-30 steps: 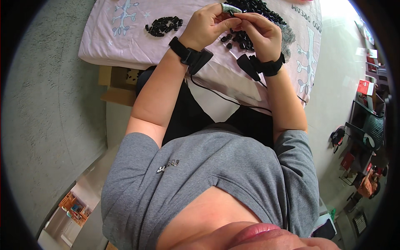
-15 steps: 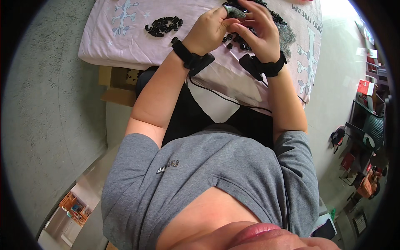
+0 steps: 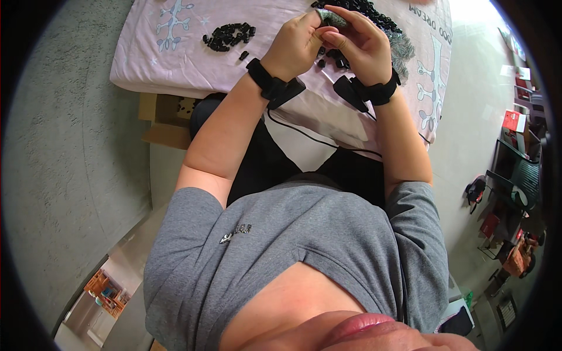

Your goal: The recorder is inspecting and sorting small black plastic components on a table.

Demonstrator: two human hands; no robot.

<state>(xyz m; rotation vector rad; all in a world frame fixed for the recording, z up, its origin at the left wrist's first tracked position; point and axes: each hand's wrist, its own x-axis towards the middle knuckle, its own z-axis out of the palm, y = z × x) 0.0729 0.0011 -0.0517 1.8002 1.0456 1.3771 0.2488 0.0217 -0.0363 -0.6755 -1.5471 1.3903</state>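
Observation:
My left hand [image 3: 294, 45] is closed on a rough grey-green pad [image 3: 331, 19] above the pink bedsheet-like cover. Curled in from the other side, my right hand [image 3: 370, 51] has its index finger at the pad's far edge and its thumb close to my left thumb. Whatever lies between its fingertips is hidden. Below the hands are several small black pieces [image 3: 336, 57], partly covered. A larger heap of such black pieces [image 3: 374, 16] lies beyond my right hand, beside a wiry grey tangle [image 3: 401, 51].
A smaller group of black pieces [image 3: 230, 37] lies left of my hands, with a single black piece [image 3: 243, 55] near my left wristband. The pink cover [image 3: 152, 64] drapes over the table edge. An open cardboard box [image 3: 165, 120] stands below it. A black cable [image 3: 316, 138] crosses my lap.
My right hand's raised fingers have come down and curled in around the pad. My left hand has shifted slightly, showing more of the single black piece beside its wrist.

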